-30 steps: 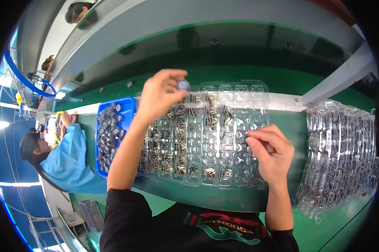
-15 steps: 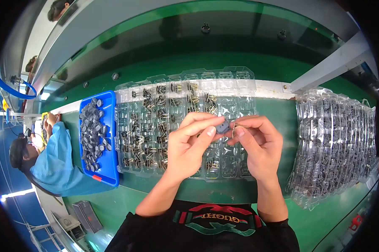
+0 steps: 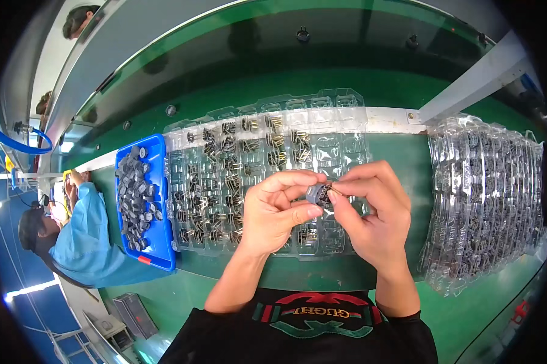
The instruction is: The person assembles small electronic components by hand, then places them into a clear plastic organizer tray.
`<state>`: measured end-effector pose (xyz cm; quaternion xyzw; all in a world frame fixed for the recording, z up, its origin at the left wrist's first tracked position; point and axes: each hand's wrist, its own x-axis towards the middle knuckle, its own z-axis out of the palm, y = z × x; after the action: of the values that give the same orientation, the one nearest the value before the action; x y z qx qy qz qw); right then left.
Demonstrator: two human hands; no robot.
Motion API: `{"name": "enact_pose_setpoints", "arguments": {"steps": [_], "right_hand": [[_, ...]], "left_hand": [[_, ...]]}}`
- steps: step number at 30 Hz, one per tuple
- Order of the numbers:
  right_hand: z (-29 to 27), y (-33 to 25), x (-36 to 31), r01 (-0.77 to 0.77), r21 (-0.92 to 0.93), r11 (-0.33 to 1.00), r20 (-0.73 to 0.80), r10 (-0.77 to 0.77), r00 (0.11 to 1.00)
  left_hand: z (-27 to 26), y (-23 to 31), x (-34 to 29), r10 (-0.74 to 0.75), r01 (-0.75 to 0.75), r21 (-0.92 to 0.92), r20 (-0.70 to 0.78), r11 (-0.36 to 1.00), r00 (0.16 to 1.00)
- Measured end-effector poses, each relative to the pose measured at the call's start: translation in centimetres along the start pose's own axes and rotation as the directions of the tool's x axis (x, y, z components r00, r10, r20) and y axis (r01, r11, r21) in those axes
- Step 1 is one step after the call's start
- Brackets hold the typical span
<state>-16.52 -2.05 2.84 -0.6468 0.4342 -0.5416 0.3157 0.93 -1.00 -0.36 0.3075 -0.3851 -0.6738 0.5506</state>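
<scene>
The left hand (image 3: 272, 211) pinches a grey cap (image 3: 313, 193); the right hand (image 3: 376, 213) grips a dark pinned part (image 3: 325, 193) against it, above the clear tray (image 3: 351, 144). Joining seems in hand, calling for steady alignment. A blue bin (image 3: 167, 235) stands left.

Left hand (image 3: 272, 209), right hand (image 3: 379, 215), close together, both pinching, forearms (image 3: 240, 279) bare
</scene>
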Motion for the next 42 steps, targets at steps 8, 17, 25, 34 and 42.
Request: {"name": "enact_pose_setpoints", "arguments": {"steps": [8, 17, 25, 34, 42], "right_hand": [[-0.2, -0.1, -0.2, 0.029, -0.026, 0.999, 0.011, -0.029, 1.0], [0.7, 0.3, -0.7, 0.183, -0.146, 0.972, -0.076, -0.196, 0.978], [-0.7, 2.0, 0.0, 0.032, -0.122, 0.992, 0.106, -0.019, 0.994], [1.2, 0.4, -1.4, 0.269, -0.358, 0.894, 0.637, 0.024, 0.77], [0.3, 1.4, -0.9, 0.255, -0.299, 0.92, 0.691, 0.024, 0.722]], "left_hand": [[0.5, -0.7, -0.1, 0.028, -0.027, -0.113, 0.009, 0.993, 1.0], [1.3, -0.1, -0.2, 0.033, -0.037, -0.077, -0.047, 0.996, 0.998], [-1.2, 3.8, 5.8, 0.016, 0.016, 0.366, -0.084, 0.93, 0.996], [-16.3, 5.9, 24.3, 0.098, 0.026, 0.536, -0.201, 0.844, 0.975], [-18.0, 3.9, 29.1, 0.195, 0.16, 0.857, -0.287, 0.49, 0.938]]}}
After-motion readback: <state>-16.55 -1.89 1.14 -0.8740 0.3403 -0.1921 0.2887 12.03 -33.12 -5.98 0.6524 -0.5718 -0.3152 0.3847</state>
